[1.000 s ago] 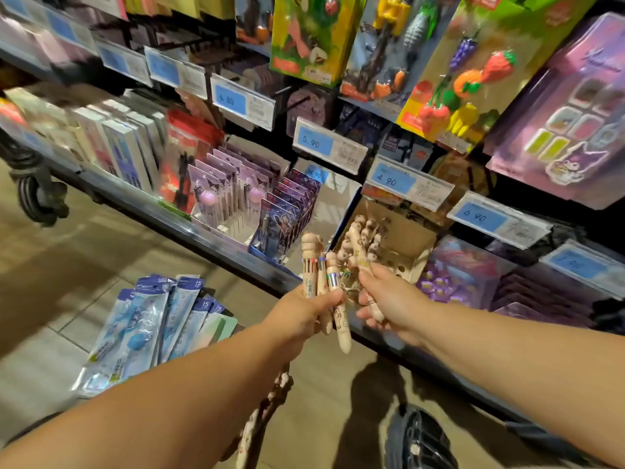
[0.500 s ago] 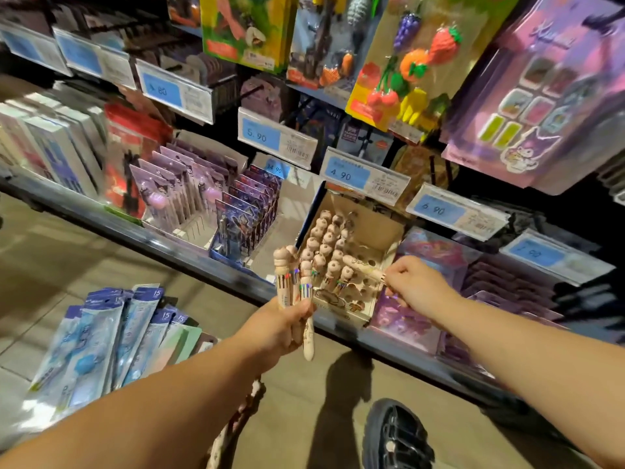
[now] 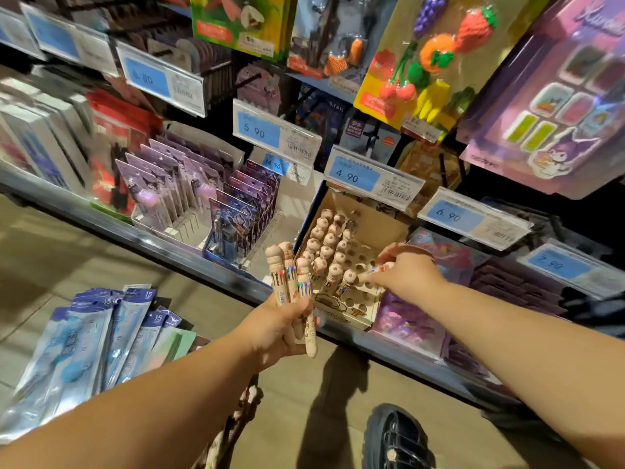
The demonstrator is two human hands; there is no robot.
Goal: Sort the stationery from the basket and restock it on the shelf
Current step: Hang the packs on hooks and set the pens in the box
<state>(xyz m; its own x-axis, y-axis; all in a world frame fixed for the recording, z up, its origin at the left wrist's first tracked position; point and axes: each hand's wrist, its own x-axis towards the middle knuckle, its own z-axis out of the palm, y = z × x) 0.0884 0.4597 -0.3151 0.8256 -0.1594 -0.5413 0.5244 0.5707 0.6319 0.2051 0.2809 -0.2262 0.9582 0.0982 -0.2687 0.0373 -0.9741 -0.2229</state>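
Reaching over the box [image 3: 382, 228], my right hand [image 3: 406, 275] now pinches one pen [image 3: 372, 272] low over its front right holes. It has carried this pen from the bunch [image 3: 287, 275], which my left hand [image 3: 280, 330] grips just left of the box. Slotting comes next; several pens remain.

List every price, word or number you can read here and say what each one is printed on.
"5 90" on a blue price tag.
"14.90" on the smaller tag beneath it.
"4.90" on the wide tag above the pen box.
"6.90" on the right-hand tag.
"15" atop the blue packets.
Barcode print, other tags: too blurred.
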